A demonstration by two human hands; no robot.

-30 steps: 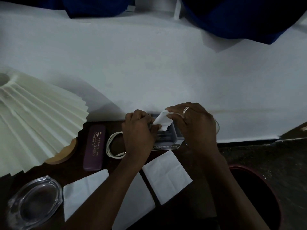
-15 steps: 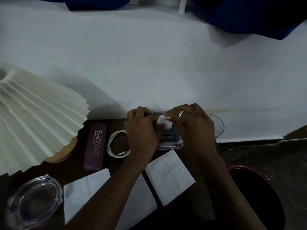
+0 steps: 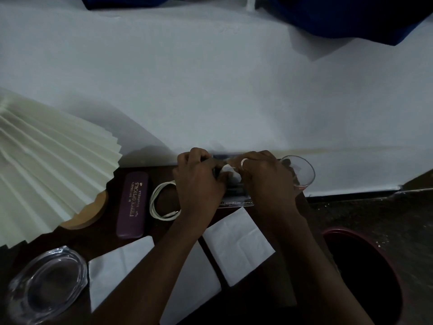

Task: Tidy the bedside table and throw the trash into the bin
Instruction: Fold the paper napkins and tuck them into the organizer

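Far out past the left hand (image 3: pixel 199 184) a pleated lamp shade (image 3: pixel 46 160) overhangs the bedside table (image 3: pixel 105 240), with a glass dish (image 3: pixel 46 285) nearer the body; closer in lie a purple spectacle case (image 3: pixel 133 204) and a coiled white cable (image 3: pixel 161 200), the cable just beside the left wrist. Both hands are curled shut and meet over a small crumpled white paper (image 3: pixel 230 172), pinched between their fingertips above a dark flat packet (image 3: pixel 236 198); what that packet is I cannot tell in this dim light. Flat white napkins (image 3: pixel 236 245) lie below and between the forearms. Just beyond the right hand (image 3: pixel 264 179) stands a drinking glass (image 3: pixel 298 170); well to its right and lower sits the dark red bin (image 3: pixel 365 273). The step in hand seems to be balling up trash; next, one hand should carry the wad rightward over the bin and let go, clearing the glass.
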